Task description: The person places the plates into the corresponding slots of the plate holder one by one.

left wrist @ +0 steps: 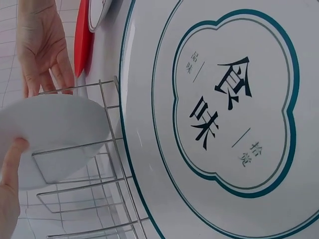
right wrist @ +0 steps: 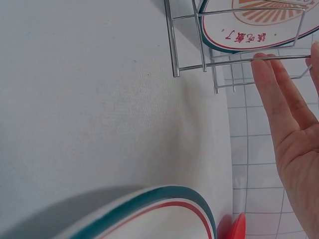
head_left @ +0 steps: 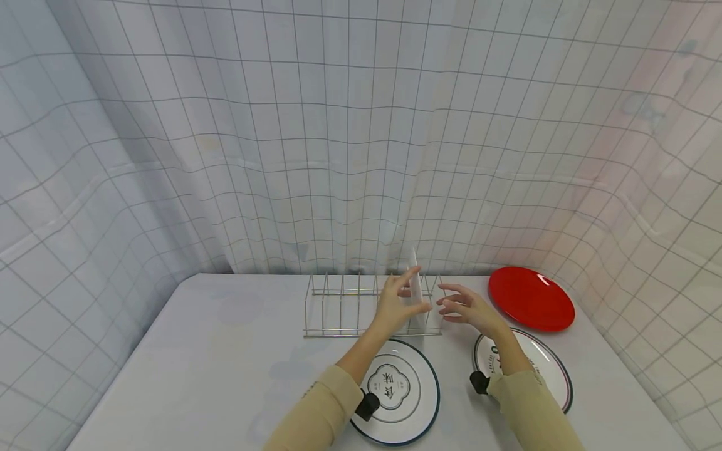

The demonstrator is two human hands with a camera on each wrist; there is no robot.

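Smooth, rounded white plate (left wrist: 60, 119) upright in a silvery metal-wire rack (head_left: 340, 310).
The left hand (head_left: 393, 304) touches the plate, fingers spread; the right hand (head_left: 469, 307) has released fingers, loosely curved.

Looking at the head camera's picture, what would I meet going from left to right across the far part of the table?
Silver metal wire rack, with the left hand touching the upright round white plate there → right hand → glossy red rounded plate.
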